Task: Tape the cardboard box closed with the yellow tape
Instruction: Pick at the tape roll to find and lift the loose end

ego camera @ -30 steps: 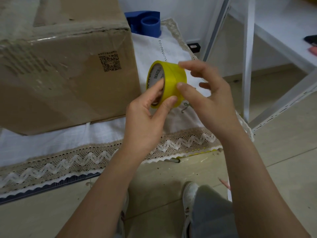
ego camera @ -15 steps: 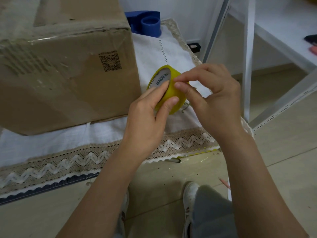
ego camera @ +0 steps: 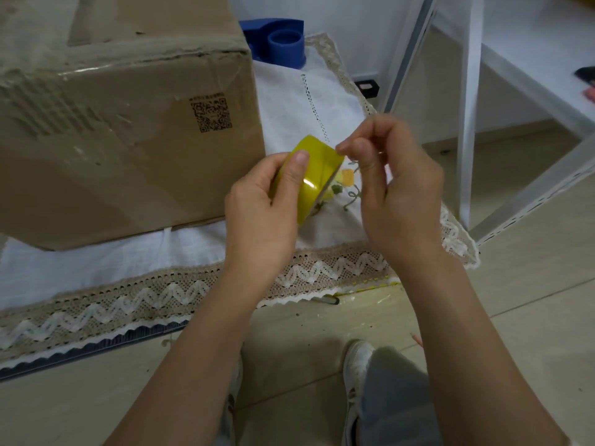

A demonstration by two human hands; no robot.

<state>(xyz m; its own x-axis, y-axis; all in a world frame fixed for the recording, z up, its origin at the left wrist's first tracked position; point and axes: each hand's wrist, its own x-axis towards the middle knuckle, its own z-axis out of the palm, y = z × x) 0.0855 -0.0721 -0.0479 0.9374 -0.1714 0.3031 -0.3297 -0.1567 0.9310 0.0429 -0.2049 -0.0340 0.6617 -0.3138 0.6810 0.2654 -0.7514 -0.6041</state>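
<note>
The cardboard box point(ego camera: 122, 130) is cut off at the left and top edges, so whether its top seam is closed cannot be made out; it sits on the white lace-edged cloth point(ego camera: 96, 268) covering the tabletop. Behind its right corner a blue tape dispenser point(ego camera: 280, 40) is partly hidden. The left hand point(ego camera: 267, 207) grips the yellow tape roll point(ego camera: 318, 175), held in the air just right of the box, thumb across its outer band; the palm hides the roll's lower half. The printed core face seen half a second ago has turned out of sight. The right hand point(ego camera: 389, 185) has its grip pressed together at the roll's upper edge; whether it pinches the tape's end cannot be told. An embroidered flower point(ego camera: 347, 178), covered earlier, now shows.
</note>
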